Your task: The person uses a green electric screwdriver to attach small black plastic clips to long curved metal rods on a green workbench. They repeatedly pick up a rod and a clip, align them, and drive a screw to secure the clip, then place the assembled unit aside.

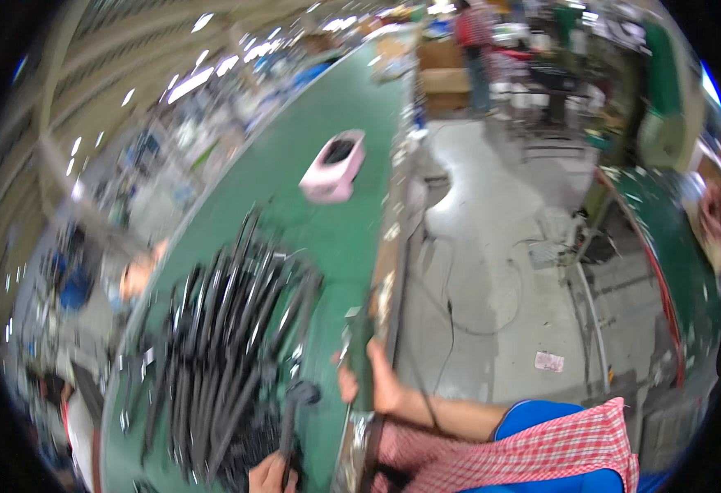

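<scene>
My left hand [268, 475], at the lower edge, has its fingers closed round a long black part [289, 423] with a bent, rounded upper end. My right hand [379, 384] grips an upright dark green cylindrical tool [361, 366] at the table's right edge. A pale piece shows at the tool's upper end, but blur hides its exact kind. Just left of both hands lies a heap of long, slim black parts [221, 353], some with shiny metal bits. Beneath its near end is a dark bunched mass [253, 452] that I cannot make out.
A pink basket [327, 182] holding something black stands farther up the long green table [294, 107]. Dark cables [451, 329] trail over the grey floor [483, 287]. Another green bench [664, 222] is at the right. Across the table, at left, is another person's arm [138, 275].
</scene>
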Action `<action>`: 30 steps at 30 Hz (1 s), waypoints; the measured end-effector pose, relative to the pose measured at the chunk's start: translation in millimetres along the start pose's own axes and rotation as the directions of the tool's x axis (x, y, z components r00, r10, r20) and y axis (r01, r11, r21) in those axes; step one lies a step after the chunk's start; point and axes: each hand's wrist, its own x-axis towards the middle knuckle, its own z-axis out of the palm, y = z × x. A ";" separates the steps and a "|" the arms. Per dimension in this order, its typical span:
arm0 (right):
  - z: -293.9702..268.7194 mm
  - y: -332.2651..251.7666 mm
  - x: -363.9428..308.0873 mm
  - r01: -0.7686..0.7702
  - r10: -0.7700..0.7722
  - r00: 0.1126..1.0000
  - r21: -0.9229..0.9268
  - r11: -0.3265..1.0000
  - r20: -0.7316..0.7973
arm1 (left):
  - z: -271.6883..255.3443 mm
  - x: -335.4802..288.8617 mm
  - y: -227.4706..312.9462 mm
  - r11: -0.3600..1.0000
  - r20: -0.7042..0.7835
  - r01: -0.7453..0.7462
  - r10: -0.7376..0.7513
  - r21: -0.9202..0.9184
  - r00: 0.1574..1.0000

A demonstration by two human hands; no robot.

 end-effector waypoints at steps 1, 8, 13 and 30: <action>7.6 -2.8 -13.1 0.088 -0.091 0.996 -0.143 0.986 -0.012 | 14.8 0.9 -20.3 0.952 -0.162 -0.183 0.226 0.245 0.960; 1.8 22.3 -28.2 -0.001 0.014 0.993 -0.104 0.995 0.120 | 59.3 36.7 -89.3 0.555 -0.317 -0.303 0.755 0.775 0.574; 36.1 58.6 -8.2 -0.188 0.228 0.971 -0.364 0.912 0.070 | 54.7 44.0 -71.6 0.556 -0.339 -0.317 0.774 0.768 0.535; 22.2 66.1 -9.9 -0.171 0.176 0.984 -0.399 0.901 -0.025 | -2.8 112.5 -40.8 0.414 -0.263 -0.256 0.844 0.873 0.467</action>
